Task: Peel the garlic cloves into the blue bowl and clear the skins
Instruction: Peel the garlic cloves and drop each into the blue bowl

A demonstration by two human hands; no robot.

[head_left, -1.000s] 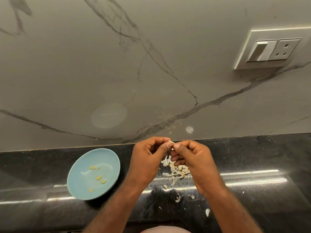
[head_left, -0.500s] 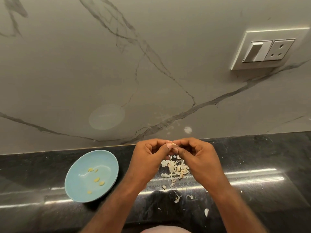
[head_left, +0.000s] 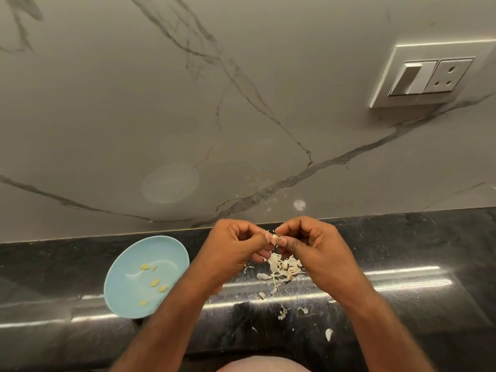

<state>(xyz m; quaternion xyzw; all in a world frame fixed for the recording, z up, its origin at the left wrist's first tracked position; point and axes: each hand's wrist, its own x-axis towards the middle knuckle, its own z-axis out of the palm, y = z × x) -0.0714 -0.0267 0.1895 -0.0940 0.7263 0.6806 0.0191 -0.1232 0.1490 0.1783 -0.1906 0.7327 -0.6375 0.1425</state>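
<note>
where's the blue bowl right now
In the head view, the blue bowl sits on the black counter at lower left, just left of the left hand and its forearm, with a few peeled cloves inside.

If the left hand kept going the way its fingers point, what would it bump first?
The left hand points across at the clove it pinches. Just past that is the right hand, also pinching it, so it would probably bump that hand first, though depth is unclear.
</note>
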